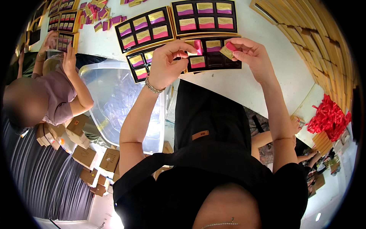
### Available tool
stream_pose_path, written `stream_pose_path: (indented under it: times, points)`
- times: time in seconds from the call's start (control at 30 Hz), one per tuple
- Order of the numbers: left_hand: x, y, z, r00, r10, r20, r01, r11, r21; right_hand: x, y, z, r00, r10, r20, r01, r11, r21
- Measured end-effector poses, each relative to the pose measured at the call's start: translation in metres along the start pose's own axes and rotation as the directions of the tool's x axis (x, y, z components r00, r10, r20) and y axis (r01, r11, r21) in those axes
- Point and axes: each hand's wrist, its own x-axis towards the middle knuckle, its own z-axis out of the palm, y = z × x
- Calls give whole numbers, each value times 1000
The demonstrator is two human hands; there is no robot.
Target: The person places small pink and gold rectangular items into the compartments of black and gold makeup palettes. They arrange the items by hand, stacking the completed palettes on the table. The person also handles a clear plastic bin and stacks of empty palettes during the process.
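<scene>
My left hand (167, 63) is curled over the left part of a black box insert (215, 63), its fingertips on a tilted pink-and-gold wrapped chocolate square (198, 46). Between the thumb and fingers of my right hand (253, 55), another gold-and-pink wrapped chocolate square (227, 50) is held above the box's right side. Gold-and-purple and gold-and-pink squares fill some compartments; a few at the lower right are bare black. A second partly filled box (137, 78) lies to the left, partly hidden by my left hand.
Two filled boxes, one at the left (144, 28) and one at the right (204, 17), lie behind. Loose squares (93, 13) are piled at far left. A clear plastic tub (99, 114) stands beside a co-worker (57, 91). Gold boxes (305, 34) and red ribbons (328, 120) sit right.
</scene>
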Motion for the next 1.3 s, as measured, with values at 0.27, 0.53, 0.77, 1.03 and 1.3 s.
stream_pose_path:
  times: [0.27,0.53,0.77,1.03,1.3]
  points:
    - [1,-9,38,989,-85,-121,93,994,60,-16,18,-3,997,-35,-61,34,999,-20]
    - [9,-27,66,989,142,-47,-78,756,650,-31,31,0,875,-441,-201,295,814,-501]
    - [2,-50,72,774,613,159,-380,250,891,-36,68,11,589,-799,-122,487,471,-735]
    - [-24,-72,72,844,467,263,-317,39,948,-33,53,15,900,-100,-425,140,988,64]
    - [-26,-74,75,836,496,233,-293,45,955,-44,43,29,804,-340,-489,206,929,-307]
